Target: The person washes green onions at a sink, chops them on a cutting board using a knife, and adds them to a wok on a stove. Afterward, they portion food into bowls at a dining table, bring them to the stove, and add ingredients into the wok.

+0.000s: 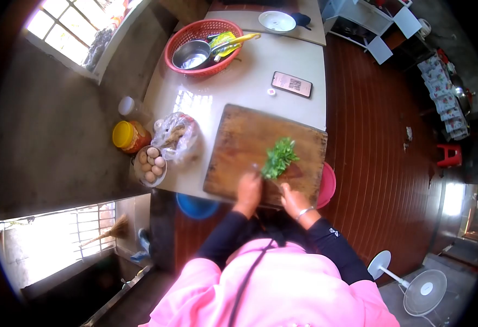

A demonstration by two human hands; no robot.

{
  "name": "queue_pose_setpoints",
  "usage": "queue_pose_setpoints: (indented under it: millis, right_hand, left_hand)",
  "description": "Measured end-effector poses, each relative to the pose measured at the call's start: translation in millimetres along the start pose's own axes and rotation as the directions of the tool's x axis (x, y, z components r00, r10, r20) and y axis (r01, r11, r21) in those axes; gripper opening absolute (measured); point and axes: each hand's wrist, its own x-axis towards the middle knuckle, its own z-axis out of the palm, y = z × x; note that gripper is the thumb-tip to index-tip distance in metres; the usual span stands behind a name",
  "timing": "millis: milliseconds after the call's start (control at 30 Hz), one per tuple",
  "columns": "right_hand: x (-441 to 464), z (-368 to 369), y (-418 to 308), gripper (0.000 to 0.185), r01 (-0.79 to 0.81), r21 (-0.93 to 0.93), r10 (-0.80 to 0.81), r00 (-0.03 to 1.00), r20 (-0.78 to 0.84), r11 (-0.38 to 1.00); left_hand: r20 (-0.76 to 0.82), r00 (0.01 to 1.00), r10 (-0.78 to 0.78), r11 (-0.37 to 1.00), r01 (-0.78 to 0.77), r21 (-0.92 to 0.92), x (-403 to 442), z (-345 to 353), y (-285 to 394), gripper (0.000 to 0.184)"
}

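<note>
Gripping an apparent knife with right hand, over board likely shielding bench. Cannot tell grip of blurred left hand beside greens.

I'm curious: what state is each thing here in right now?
Cutting board: flat on the table
Greens: bunched on the board
Left hand: blurred, by the greens
Right hand: curled, grip unclear
Phone: screen lit
Jar: lid on
Eggs: in a bowl, shells look whole
Plastic bag: filled
Red basket: holding a pot
Fan: upright, spin unclear
</note>
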Motion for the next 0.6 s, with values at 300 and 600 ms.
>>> queue_pose_setpoints:
  millis: [300,600]
  right_hand:
    - [-29,-21,-3,0.034,0.029,0.079,-0.026,0.999,-0.043,0.996]
    - [-16,-2,-12,0.025,0.012,-0.036,-0.01,0.997,0.075,0.999]
  left_hand:
    - [-0.027,0.999,-0.037,0.999,0.036,-0.033,-21,-12,0,0.016]
    - [-0.078,0.996,-0.036,0.995,0.029,-0.091,-26,4,-12,0.011]
